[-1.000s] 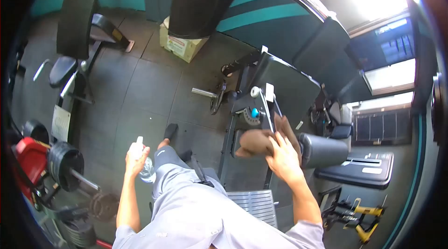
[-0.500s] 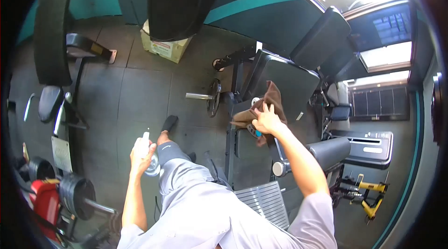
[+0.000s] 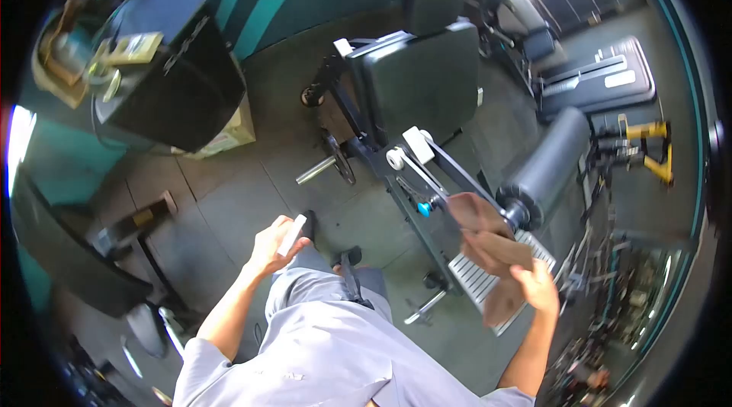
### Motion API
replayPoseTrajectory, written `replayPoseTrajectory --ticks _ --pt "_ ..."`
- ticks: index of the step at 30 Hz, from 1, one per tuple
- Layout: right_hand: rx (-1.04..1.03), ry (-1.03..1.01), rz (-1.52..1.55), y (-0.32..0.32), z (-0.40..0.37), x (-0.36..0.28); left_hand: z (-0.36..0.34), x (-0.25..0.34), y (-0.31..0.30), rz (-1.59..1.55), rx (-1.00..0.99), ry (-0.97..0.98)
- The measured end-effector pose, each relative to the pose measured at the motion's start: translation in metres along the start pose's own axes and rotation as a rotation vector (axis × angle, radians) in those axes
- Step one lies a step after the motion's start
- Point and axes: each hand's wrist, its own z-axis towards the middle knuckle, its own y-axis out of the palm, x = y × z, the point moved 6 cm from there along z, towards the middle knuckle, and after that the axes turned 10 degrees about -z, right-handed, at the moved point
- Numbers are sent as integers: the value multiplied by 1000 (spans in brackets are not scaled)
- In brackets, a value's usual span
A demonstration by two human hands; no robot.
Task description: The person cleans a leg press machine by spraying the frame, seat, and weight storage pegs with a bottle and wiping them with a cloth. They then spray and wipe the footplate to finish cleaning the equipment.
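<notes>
My left hand (image 3: 271, 248) is wrapped around a spray bottle, held out in front of my left leg. Only the bottle's white spray head (image 3: 292, 235) shows; its body is hidden behind the hand. On the right, my right hand (image 3: 537, 286) grips a brown cloth (image 3: 482, 218) by one edge. The cloth is blurred and hangs loosely in front of the black roller pad (image 3: 547, 167) and over the ribbed metal footplate (image 3: 467, 274) of an exercise machine. A blue knob (image 3: 424, 209) sits on the machine's frame, left of the cloth.
The machine's black padded seat (image 3: 423, 75) lies ahead, with a metal weight peg (image 3: 315, 171) jutting out on its left. A large black speaker (image 3: 171, 94) stands at the left, small items on top. Yellow-framed equipment (image 3: 659, 152) is at the far right.
My right hand has pulled the cloth back from the seat toward the footplate, to the lower right. My left hand has risen slightly with the bottle. The view has turned right.
</notes>
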Motion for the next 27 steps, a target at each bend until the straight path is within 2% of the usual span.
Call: replayPoseTrajectory --ticks 1,3,4,5,7,9,12,15,16,19,22,25,27 --pt "137 188 105 -10 -32 41 9 7 4 46 -65 40" --pt "527 76 727 -12 -71 72 24 24 17 92 -152 204" --pt "815 68 964 8 -81 87 37 36 29 101 -211 309" --pt "686 172 1021 33 -74 122 50 47 44 86 -244 396" --pt "661 363 720 82 -44 113 73 54 71 75 -253 516" --pt "815 247 879 148 -16 105 96 63 92 79 -235 612" --pt "843 284 1484 200 -32 79 132 63 124 88 -240 745" --pt "977 451 1545 253 -60 66 165 54 140 -12 -305 769" --pt "1006 586 1559 271 -66 59 174 47 144 -18 -315 799" --pt "1160 759 1513 320 -68 43 204 18 160 71 -369 839" --pt "1266 763 1524 347 -36 24 234 -5 166 43 -372 823" --pt "1349 712 1531 373 3 25 254 -13 170 -71 -294 940" --pt "1418 656 1531 388 33 32 262 -20 176 -65 -300 946"
